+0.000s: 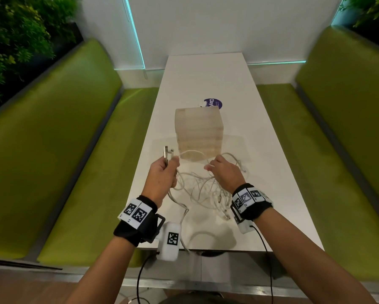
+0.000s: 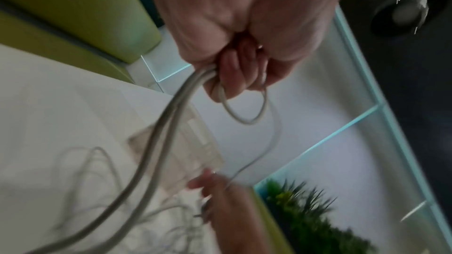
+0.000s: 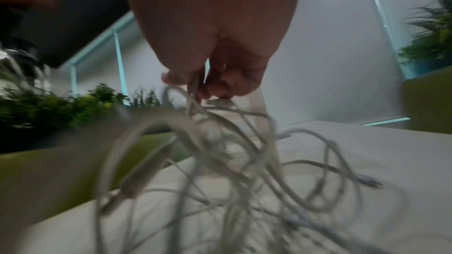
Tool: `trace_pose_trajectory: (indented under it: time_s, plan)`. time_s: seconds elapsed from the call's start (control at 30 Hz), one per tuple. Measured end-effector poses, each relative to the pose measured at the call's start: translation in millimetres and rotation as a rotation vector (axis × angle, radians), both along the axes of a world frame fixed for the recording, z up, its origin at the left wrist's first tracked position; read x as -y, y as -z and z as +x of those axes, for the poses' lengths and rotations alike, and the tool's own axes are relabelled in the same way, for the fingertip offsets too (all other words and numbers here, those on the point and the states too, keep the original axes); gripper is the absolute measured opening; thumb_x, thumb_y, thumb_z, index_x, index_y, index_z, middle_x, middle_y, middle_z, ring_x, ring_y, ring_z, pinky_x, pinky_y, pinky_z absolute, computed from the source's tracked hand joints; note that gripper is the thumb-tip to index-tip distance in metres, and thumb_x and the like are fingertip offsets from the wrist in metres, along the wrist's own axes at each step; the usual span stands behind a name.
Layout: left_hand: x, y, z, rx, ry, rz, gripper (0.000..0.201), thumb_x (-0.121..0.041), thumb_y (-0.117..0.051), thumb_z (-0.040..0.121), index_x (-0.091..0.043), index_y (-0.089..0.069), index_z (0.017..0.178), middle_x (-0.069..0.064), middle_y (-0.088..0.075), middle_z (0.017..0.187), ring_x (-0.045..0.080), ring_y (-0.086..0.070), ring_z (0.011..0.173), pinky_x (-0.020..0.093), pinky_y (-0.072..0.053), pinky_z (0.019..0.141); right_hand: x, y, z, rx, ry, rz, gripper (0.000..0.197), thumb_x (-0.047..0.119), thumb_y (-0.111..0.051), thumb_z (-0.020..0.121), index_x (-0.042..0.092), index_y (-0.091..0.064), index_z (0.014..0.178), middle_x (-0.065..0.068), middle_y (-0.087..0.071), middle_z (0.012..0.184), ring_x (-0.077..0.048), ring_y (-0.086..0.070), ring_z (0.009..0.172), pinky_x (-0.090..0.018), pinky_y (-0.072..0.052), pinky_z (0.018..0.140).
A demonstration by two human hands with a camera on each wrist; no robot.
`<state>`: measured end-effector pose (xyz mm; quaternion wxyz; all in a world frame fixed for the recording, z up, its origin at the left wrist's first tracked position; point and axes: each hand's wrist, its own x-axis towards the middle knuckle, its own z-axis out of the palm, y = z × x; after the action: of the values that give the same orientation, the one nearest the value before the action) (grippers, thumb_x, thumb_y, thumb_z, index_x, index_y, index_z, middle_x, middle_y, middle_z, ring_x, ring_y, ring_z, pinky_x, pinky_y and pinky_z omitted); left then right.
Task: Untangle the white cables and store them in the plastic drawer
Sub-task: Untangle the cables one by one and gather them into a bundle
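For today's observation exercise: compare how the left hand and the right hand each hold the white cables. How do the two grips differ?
The left hand grips gathered strands in a closed fist, connector ends sticking up above it; the right hand pinches strands with its fingertips. Below the left hand the strands hang fairly straight; below the right hand hangs the tangled mass of white cables. Both are raised above the table, in front of the plastic drawer.

White cables (image 1: 197, 189), green benches (image 1: 52, 139)

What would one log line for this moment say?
stage: untangling | left hand: grips white cables | right hand: pinches one strand | plastic drawer: closed, on table
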<state>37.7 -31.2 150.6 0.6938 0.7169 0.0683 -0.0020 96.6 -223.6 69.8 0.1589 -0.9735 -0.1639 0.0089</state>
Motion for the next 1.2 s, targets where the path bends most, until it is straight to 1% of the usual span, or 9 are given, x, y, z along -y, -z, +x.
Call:
trace_pose_trajectory:
  time_s: [0.17, 0.33, 0.43, 0.53, 0.6, 0.67, 0.8, 0.97, 1.2]
  plan:
    - [12.2, 30.5, 2.7, -0.034, 0.159, 0.291, 0.037, -0.037, -0.052, 0.094, -0.001, -0.049, 0.087, -0.002, -0.034, 0.061, 0.012, -0.031, 0.051, 0.031, -0.033, 0.051, -22.4, -17.9, -10.0, 0.032, -0.064, 0.098, 0.022, 0.010, -0.043, 0.095, 0.009, -0.059, 0.109, -0.008, -0.053, 0.110, -0.029, -0.060, 0.086, -0.033, -0.036, 0.058]
    - [28.3, 31.1, 3.2, 0.056, 0.294, 0.280, 0.007, -0.027, -0.058, 0.092, -0.025, -0.052, 0.092, -0.016, -0.049, 0.061, -0.003, -0.043, 0.047, 0.016, -0.034, 0.050, -28.7, -18.2, -20.4, -0.047, -0.070, 0.311, 0.012, 0.012, -0.046, 0.091, 0.003, -0.053, 0.089, -0.003, -0.047, 0.087, -0.028, -0.056, 0.070, -0.042, -0.047, 0.066]
    - [29.0, 30.5, 1.7, 0.043, 0.270, 0.266, 0.012, -0.028, -0.065, 0.088, -0.022, -0.055, 0.092, -0.011, -0.048, 0.062, 0.004, -0.039, 0.050, 0.018, -0.033, 0.050, -27.8, -21.6, -18.7, -0.003, -0.058, 0.270, 0.012, 0.015, -0.048, 0.090, 0.006, -0.056, 0.091, -0.006, -0.051, 0.090, -0.028, -0.057, 0.072, -0.044, -0.050, 0.065]
    - [29.9, 30.0, 1.1, -0.036, 0.267, 0.312, 0.028, -0.033, -0.064, 0.088, -0.007, -0.055, 0.084, -0.008, -0.040, 0.059, 0.008, -0.033, 0.049, 0.026, -0.028, 0.050, -26.3, -22.3, -17.9, 0.118, -0.046, 0.280, 0.026, 0.027, -0.044, 0.088, 0.010, -0.061, 0.097, -0.005, -0.056, 0.091, -0.025, -0.059, 0.075, -0.036, -0.048, 0.057]
    - [31.1, 27.4, 0.8, -0.076, 0.322, 0.310, 0.033, -0.031, -0.060, 0.091, -0.008, -0.046, 0.073, -0.007, -0.031, 0.054, 0.009, -0.026, 0.045, 0.029, -0.022, 0.048, -26.5, -21.0, -20.6, 0.212, -0.041, 0.326, 0.037, 0.035, -0.038, 0.082, 0.014, -0.065, 0.098, -0.003, -0.060, 0.087, -0.020, -0.061, 0.075, -0.028, -0.044, 0.052]
    - [30.6, 24.3, 0.9, -0.109, 0.365, 0.271, 0.031, -0.026, -0.059, 0.092, -0.011, -0.044, 0.070, -0.007, -0.029, 0.053, 0.010, -0.023, 0.045, 0.029, -0.020, 0.048, -26.8, -21.5, -23.2, 0.270, -0.039, 0.380, 0.037, 0.035, -0.040, 0.079, 0.016, -0.066, 0.097, -0.001, -0.061, 0.084, -0.018, -0.061, 0.074, -0.026, -0.044, 0.052]
    - [30.1, 13.4, -0.5, -0.118, 0.317, 0.136, 0.031, -0.015, -0.056, 0.093, -0.017, -0.048, 0.064, -0.010, -0.031, 0.048, 0.009, -0.024, 0.044, 0.023, -0.023, 0.045, -30.3, -19.7, -23.9, 0.323, -0.023, 0.377, 0.021, 0.028, -0.049, 0.083, 0.012, -0.063, 0.086, -0.003, -0.059, 0.079, -0.023, -0.060, 0.071, -0.035, -0.050, 0.049]
    - [20.2, -10.4, 2.8, -0.025, 0.157, -0.012, 0.033, -0.013, -0.053, 0.095, -0.015, -0.042, 0.064, -0.011, -0.030, 0.045, 0.008, -0.024, 0.039, 0.022, -0.024, 0.042, -30.6, 5.0, -17.8, 0.077, 0.100, 0.110, 0.028, 0.035, -0.050, 0.093, 0.011, -0.063, 0.091, -0.005, -0.060, 0.091, -0.024, -0.059, 0.081, -0.034, -0.045, 0.059]
    - [-1.3, -42.4, -1.3, 0.085, 0.006, -0.220, 0.031, -0.006, -0.050, 0.095, -0.013, -0.046, 0.065, -0.011, -0.028, 0.040, 0.006, -0.020, 0.037, 0.026, -0.017, 0.044, 1.2, 18.9, -8.3, 0.064, 0.181, 0.047, 0.031, 0.030, -0.052, 0.093, 0.003, -0.067, 0.089, -0.017, -0.065, 0.087, -0.036, -0.059, 0.084, -0.042, -0.047, 0.072]
